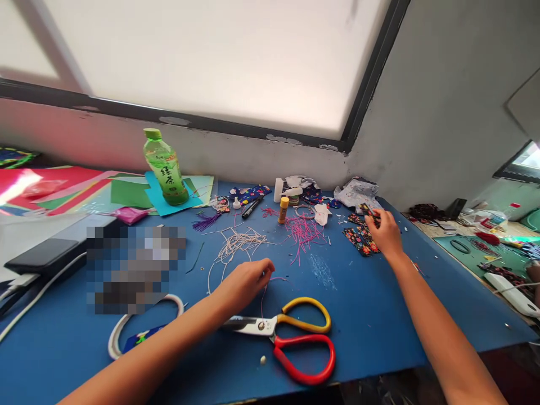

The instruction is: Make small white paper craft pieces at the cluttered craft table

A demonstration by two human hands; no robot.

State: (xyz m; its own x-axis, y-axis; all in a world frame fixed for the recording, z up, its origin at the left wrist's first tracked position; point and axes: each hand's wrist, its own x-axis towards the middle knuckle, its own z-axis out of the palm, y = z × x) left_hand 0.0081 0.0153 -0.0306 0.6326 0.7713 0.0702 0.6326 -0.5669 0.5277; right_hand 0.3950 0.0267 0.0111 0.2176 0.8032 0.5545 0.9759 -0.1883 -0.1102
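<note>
My left hand [251, 277] is closed just above the blue tabletop, its fingertips partly hidden. A thin pink cord [263, 304] trails out from under its fingers. Below it lie large scissors [270, 327] with one yellow and one red handle loop. Further right, my right hand [386, 232] pinches a small black floral fabric piece [366, 209] by its edge. Similar floral fabric pieces [356, 242] lie on the table beneath and beside that hand. Between the hands are a loose pile of pink cords [304, 229] and a tangle of cream cord [241, 245].
A green tea bottle [166, 171] stands on coloured paper sheets at back left. A glue stick [283, 210] stands upright near a black marker [252, 207]. A roll of white tape [115, 337] lies by my left forearm. A black power bank [50, 250] with cables is far left.
</note>
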